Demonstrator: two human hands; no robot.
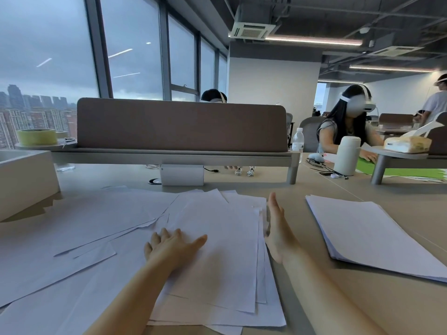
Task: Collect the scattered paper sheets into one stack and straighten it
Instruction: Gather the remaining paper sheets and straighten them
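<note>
Several white paper sheets (72, 228) lie scattered and overlapping across the left and middle of the beige desk (302, 199). A looser pile of sheets (225, 238) sits in the middle. My left hand (169, 247) lies flat on that pile, fingers spread, holding nothing. My right hand (277, 228) stands on its edge against the pile's right side, fingers straight and together, palm facing the sheets. A separate, tidier stack of sheets (372, 235) rests on the desk to the right, apart from both hands.
A brown divider screen (181, 124) on a raised shelf closes off the far side, with a white box (182, 175) under it. A grey bin (24, 180) stands at left. A white flask (346, 155), a water bottle (297, 141) and cables lie far right. Other people sit beyond.
</note>
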